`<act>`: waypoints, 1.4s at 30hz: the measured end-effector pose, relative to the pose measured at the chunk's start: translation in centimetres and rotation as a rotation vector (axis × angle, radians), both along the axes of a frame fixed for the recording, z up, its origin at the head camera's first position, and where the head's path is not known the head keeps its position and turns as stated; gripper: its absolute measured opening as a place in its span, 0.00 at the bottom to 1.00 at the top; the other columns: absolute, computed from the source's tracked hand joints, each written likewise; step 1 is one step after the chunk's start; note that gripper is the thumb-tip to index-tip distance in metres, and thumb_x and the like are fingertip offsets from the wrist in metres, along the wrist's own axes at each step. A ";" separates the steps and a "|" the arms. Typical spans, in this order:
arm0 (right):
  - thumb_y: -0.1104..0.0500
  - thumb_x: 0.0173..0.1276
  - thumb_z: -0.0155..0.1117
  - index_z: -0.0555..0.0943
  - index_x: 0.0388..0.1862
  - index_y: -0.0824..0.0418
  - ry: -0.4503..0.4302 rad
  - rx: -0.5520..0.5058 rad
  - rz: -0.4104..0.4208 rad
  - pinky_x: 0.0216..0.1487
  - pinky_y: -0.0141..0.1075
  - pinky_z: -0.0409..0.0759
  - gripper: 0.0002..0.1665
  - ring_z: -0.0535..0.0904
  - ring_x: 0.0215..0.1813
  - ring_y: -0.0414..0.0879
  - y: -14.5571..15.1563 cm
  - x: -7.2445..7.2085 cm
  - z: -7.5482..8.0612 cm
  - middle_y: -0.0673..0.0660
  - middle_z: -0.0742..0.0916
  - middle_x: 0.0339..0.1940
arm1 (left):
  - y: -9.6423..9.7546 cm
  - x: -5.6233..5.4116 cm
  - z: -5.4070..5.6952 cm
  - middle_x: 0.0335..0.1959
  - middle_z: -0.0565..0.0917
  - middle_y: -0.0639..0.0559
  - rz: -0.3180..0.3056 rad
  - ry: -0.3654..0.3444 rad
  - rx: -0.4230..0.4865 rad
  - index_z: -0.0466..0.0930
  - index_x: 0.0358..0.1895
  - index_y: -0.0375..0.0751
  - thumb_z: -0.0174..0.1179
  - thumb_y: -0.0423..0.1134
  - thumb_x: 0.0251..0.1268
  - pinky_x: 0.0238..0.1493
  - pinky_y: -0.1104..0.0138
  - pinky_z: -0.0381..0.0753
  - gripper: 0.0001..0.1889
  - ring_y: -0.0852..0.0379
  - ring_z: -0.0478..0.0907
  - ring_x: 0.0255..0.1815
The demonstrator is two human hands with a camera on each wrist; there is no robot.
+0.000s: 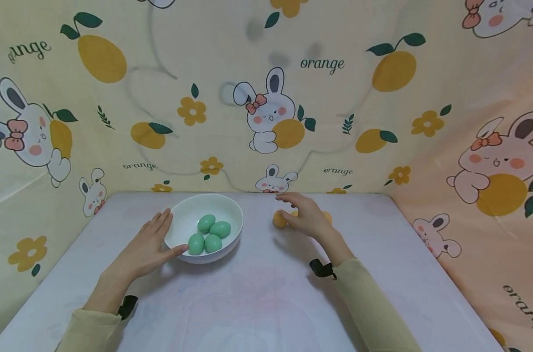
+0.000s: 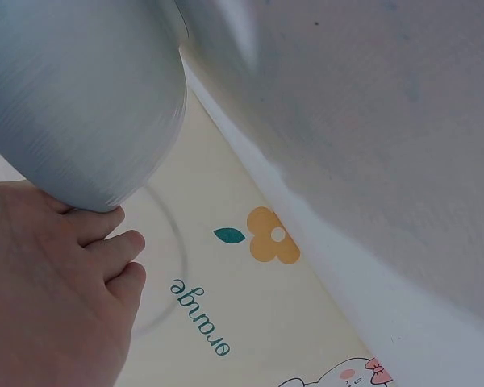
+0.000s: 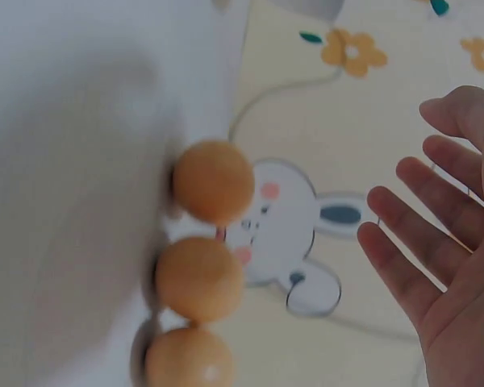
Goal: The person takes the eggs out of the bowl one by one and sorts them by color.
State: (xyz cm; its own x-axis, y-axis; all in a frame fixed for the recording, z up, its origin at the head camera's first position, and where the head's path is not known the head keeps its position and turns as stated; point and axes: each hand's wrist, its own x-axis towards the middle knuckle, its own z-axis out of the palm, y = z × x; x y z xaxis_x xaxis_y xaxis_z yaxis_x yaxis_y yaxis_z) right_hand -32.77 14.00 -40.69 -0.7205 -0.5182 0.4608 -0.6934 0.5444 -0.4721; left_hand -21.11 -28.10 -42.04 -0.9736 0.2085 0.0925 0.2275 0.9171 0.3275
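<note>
A white bowl stands at the back left of the table, holding several green eggs. My left hand rests against the bowl's left side with its fingers extended, the thumb right at the near rim. In the left wrist view, the fingertips lie along the outside of the bowl. Over on the right, my right hand hovers above a row of round orange-brown balls, its fingers spread and nothing in its grasp. Three of these balls show in the right wrist view, apart from the hand.
The pale table ends at the back against a cloth printed with rabbits, oranges and flowers, which also hangs along both sides. Each wrist wears a black strap.
</note>
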 end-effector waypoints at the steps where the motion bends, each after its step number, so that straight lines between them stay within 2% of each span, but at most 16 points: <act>1: 0.62 0.71 0.71 0.82 0.65 0.63 -0.001 0.008 0.012 0.59 0.47 0.85 0.24 0.81 0.65 0.54 -0.4 0.0 0.1 0.59 0.85 0.66 | 0.0 0.0 0.0 0.84 0.46 0.31 0.000 0.001 -0.002 0.47 0.81 0.23 0.55 0.73 0.68 0.82 0.38 0.45 0.59 0.30 0.43 0.84; 8: 0.58 0.73 0.70 0.82 0.65 0.62 0.014 0.079 0.090 0.72 0.48 0.77 0.23 0.75 0.74 0.52 -3.6 0.1 0.7 0.55 0.83 0.69 | 0.1 0.0 0.1 0.84 0.46 0.31 0.009 -0.006 -0.002 0.47 0.81 0.24 0.55 0.74 0.68 0.82 0.38 0.44 0.60 0.30 0.42 0.84; 12: 0.56 0.74 0.69 0.83 0.65 0.60 0.024 0.141 0.119 0.75 0.47 0.73 0.22 0.74 0.75 0.52 -5.4 0.1 1.1 0.54 0.83 0.68 | 0.2 0.1 0.2 0.85 0.46 0.31 0.012 -0.014 0.002 0.47 0.81 0.24 0.55 0.74 0.68 0.82 0.38 0.44 0.60 0.31 0.42 0.84; 19: 0.54 0.75 0.67 0.83 0.65 0.57 0.022 0.251 0.164 0.74 0.42 0.74 0.22 0.75 0.73 0.48 -8.2 0.2 1.8 0.52 0.83 0.68 | 0.1 0.0 0.2 0.85 0.45 0.31 0.012 -0.019 0.003 0.46 0.81 0.24 0.55 0.73 0.68 0.83 0.39 0.43 0.60 0.31 0.41 0.85; 26: 0.54 0.76 0.65 0.81 0.67 0.57 -0.006 0.350 0.241 0.74 0.42 0.74 0.23 0.76 0.72 0.48 -11.0 0.6 2.1 0.53 0.83 0.67 | 0.0 -0.1 0.1 0.85 0.46 0.31 0.003 -0.012 -0.003 0.45 0.82 0.24 0.55 0.73 0.68 0.83 0.39 0.44 0.60 0.31 0.41 0.85; 35: 0.54 0.77 0.64 0.81 0.68 0.57 -0.070 0.416 0.292 0.74 0.40 0.74 0.23 0.77 0.71 0.46 -14.1 0.7 1.4 0.51 0.84 0.68 | -0.1 -0.3 -0.2 0.85 0.45 0.32 -0.007 -0.010 0.000 0.46 0.82 0.25 0.55 0.73 0.68 0.82 0.38 0.44 0.59 0.31 0.41 0.85; 42: 0.54 0.76 0.64 0.83 0.67 0.56 -0.085 0.444 0.345 0.71 0.34 0.74 0.22 0.79 0.67 0.43 -16.4 0.6 0.8 0.50 0.86 0.64 | -0.2 -0.2 -0.1 0.85 0.46 0.31 -0.011 0.003 -0.007 0.46 0.82 0.25 0.55 0.73 0.69 0.82 0.38 0.46 0.59 0.31 0.42 0.85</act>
